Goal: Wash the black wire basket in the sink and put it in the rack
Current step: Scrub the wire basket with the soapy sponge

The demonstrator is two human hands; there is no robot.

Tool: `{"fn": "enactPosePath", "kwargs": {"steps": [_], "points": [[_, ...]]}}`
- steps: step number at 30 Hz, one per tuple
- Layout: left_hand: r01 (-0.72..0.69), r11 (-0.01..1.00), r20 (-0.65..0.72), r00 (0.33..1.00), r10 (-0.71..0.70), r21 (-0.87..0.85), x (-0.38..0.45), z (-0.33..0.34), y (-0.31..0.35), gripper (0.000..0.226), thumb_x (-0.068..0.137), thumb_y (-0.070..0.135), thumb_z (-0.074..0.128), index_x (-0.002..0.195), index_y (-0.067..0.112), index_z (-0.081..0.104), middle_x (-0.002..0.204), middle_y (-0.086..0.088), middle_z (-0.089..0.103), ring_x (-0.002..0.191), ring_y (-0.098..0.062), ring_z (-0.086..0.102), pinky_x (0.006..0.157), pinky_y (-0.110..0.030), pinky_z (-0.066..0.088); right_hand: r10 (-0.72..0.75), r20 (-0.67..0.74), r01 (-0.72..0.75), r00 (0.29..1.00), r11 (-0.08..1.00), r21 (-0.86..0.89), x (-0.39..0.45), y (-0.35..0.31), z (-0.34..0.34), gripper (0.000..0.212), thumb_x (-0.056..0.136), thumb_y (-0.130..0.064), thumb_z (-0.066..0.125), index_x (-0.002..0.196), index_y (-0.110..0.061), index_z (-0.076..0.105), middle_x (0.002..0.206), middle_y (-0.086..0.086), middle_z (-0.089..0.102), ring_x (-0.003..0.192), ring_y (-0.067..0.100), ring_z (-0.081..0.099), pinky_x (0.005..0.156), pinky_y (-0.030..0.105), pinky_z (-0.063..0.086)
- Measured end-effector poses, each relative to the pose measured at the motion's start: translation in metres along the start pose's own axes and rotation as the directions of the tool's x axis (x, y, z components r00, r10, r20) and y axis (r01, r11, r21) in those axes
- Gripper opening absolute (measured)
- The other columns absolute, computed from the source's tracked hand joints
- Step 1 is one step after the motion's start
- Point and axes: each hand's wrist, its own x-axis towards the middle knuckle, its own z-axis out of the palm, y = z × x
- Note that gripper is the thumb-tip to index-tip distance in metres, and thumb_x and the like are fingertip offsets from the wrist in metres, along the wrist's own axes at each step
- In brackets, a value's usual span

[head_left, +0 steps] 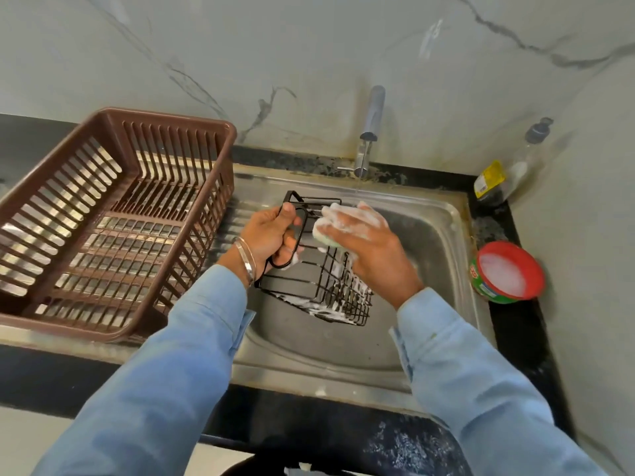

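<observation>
The brown rack (113, 214) stands on the drainboard left of the sink (443, 218) with nothing in it, while the red-rimmed tub (508, 273) on the counter to the right holds white foam. Over the sink bowl hangs the soapy basket (316, 269), tilted: the left hand (271, 235) curls its fingers round the black handle loop at its near side, and the right hand (367, 242) presses a foamy sponge (326, 231) against its wires, fingers wrapped over the sponge.
</observation>
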Motion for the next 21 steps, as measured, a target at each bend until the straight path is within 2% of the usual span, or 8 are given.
{"fn": "enactPosePath", "kwargs": {"steps": [3, 5, 7, 9, 11, 13, 18, 21], "points": [[-0.018, 0.999, 0.021, 1.000, 0.017, 0.030, 0.004, 0.002, 0.007, 0.036, 0.103, 0.033, 0.039, 0.076, 0.011, 0.050, 0.034, 0.004, 0.043, 0.023, -0.005, 0.036, 0.030, -0.010, 0.028, 0.132, 0.151, -0.153, 0.980, 0.979, 0.137, 0.007, -0.025, -0.003, 0.047, 0.102, -0.033, 0.033, 0.106, -0.002, 0.068, 0.116, 0.018, 0.063, 0.113, 0.032, 0.055, 0.105, 0.044, 0.036], [-0.036, 0.995, 0.038, 0.999, 0.033, 0.089, 0.007, 0.000, 0.011, 0.035, 0.103, 0.032, 0.039, 0.077, 0.009, 0.049, 0.034, 0.003, 0.045, 0.022, -0.007, 0.034, 0.031, -0.009, 0.026, 0.035, 0.187, -0.078, 0.982, 0.971, 0.227, 0.002, -0.038, -0.007, 0.035, 0.099, -0.021, 0.045, 0.091, 0.008, 0.064, 0.097, 0.024, 0.062, 0.096, 0.030, 0.052, 0.098, 0.034, 0.038], [-0.028, 0.994, 0.045, 0.999, 0.023, 0.105, 0.009, -0.001, 0.009, 0.035, 0.103, 0.032, 0.039, 0.077, 0.009, 0.048, 0.033, 0.002, 0.045, 0.022, -0.007, 0.033, 0.032, -0.009, 0.027, -0.104, 0.212, 0.092, 0.972, 0.994, 0.067, -0.002, -0.022, -0.010, 0.046, 0.094, -0.036, 0.046, 0.108, 0.002, 0.066, 0.118, 0.023, 0.060, 0.113, 0.023, 0.048, 0.104, 0.016, 0.029], [-0.021, 0.994, 0.053, 0.998, 0.015, 0.104, 0.011, -0.001, 0.007, 0.036, 0.102, 0.033, 0.039, 0.077, 0.009, 0.047, 0.033, 0.002, 0.045, 0.022, -0.007, 0.034, 0.035, -0.012, 0.029, -0.078, 0.192, 0.091, 0.978, 0.994, -0.060, 0.000, 0.003, -0.011, 0.066, 0.079, -0.050, 0.029, 0.127, -0.017, 0.059, 0.142, 0.008, 0.046, 0.134, 0.020, 0.036, 0.113, 0.023, 0.023], [-0.021, 0.994, 0.066, 0.998, 0.014, 0.104, 0.011, 0.001, 0.005, 0.036, 0.102, 0.034, 0.040, 0.077, 0.010, 0.048, 0.034, 0.002, 0.046, 0.023, -0.007, 0.036, 0.037, -0.013, 0.032, 0.130, 0.081, -0.124, 0.988, 0.990, -0.070, 0.008, 0.020, -0.006, 0.049, 0.080, -0.015, 0.036, 0.120, -0.016, 0.065, 0.134, 0.014, 0.053, 0.125, 0.030, 0.049, 0.108, 0.035, 0.036], [-0.033, 0.994, 0.075, 0.997, 0.026, 0.103, 0.012, 0.001, 0.003, 0.036, 0.102, 0.034, 0.040, 0.077, 0.010, 0.049, 0.035, 0.003, 0.047, 0.023, -0.007, 0.037, 0.039, -0.014, 0.034, 0.200, -0.091, -0.200, 0.975, 0.980, 0.011, 0.015, 0.015, -0.001, 0.056, 0.066, 0.016, 0.047, 0.109, -0.010, 0.071, 0.118, 0.019, 0.063, 0.110, 0.033, 0.060, 0.094, 0.041, 0.051], [-0.092, 0.974, 0.142, 0.988, 0.063, 0.209, 0.016, -0.014, -0.002, 0.038, 0.102, 0.033, 0.038, 0.075, 0.010, 0.051, 0.036, 0.000, 0.051, 0.023, -0.008, 0.041, 0.031, -0.015, 0.030, 0.029, -0.080, -0.019, 0.996, 0.992, 0.124, 0.001, -0.009, -0.001, 0.043, 0.079, 0.007, 0.047, 0.108, -0.011, 0.072, 0.117, 0.015, 0.065, 0.111, 0.024, 0.057, 0.103, 0.024, 0.042], [-0.106, 0.958, 0.222, 0.974, 0.046, 0.266, 0.013, -0.018, 0.000, 0.038, 0.103, 0.032, 0.036, 0.075, 0.009, 0.048, 0.037, -0.001, 0.051, 0.022, -0.009, 0.042, 0.025, -0.012, 0.028, 0.337, -0.191, -0.309, 0.922, 0.937, 0.163, 0.015, 0.018, -0.014, 0.053, 0.074, 0.019, 0.053, 0.111, -0.014, 0.070, 0.113, 0.012, 0.068, 0.099, 0.016, 0.061, 0.090, 0.030, 0.053]]}}
